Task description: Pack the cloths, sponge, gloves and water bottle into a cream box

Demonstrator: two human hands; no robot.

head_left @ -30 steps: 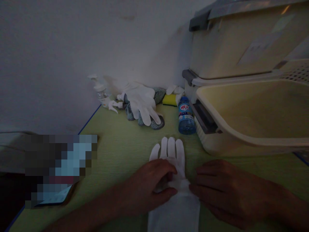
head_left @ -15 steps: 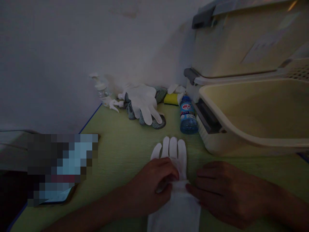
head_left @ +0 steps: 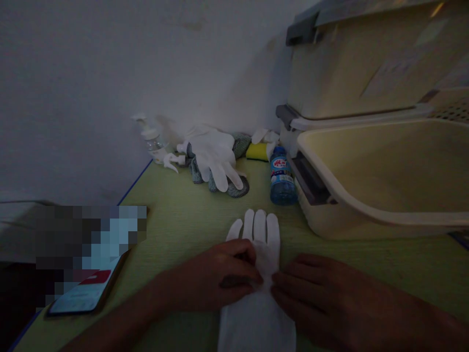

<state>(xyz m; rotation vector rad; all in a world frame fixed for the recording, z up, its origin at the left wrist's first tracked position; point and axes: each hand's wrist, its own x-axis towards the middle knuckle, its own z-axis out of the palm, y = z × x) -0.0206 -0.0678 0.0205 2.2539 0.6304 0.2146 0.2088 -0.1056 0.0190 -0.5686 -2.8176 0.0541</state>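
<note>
A white glove (head_left: 262, 308) lies flat on the green table top, its fingers pointing away from me and its long cuff running toward me. From the left, my left hand (head_left: 223, 274) is closed with thumb and fingertips on the middle of the glove. My right hand (head_left: 322, 298) presses in from the opposite side, its fingers together and its tips on the glove's right edge. The two sets of fingertips are only a short gap apart. Part of the glove's thumb side is hidden under my left hand.
Behind lie more white gloves (head_left: 210, 151) on a grey mesh cloth (head_left: 238, 187), near a yellow sponge (head_left: 257, 152). A blue bottle (head_left: 282, 178) stands by a cream basket (head_left: 366, 212) at right. A pump bottle (head_left: 152, 142) is at back left, a phone (head_left: 78, 296) at left.
The raised fold across the glove's middle now lies flatter. My left hand has eased its pinch downward, and my right fingertips have come closer to it. The view has shifted slightly.
</note>
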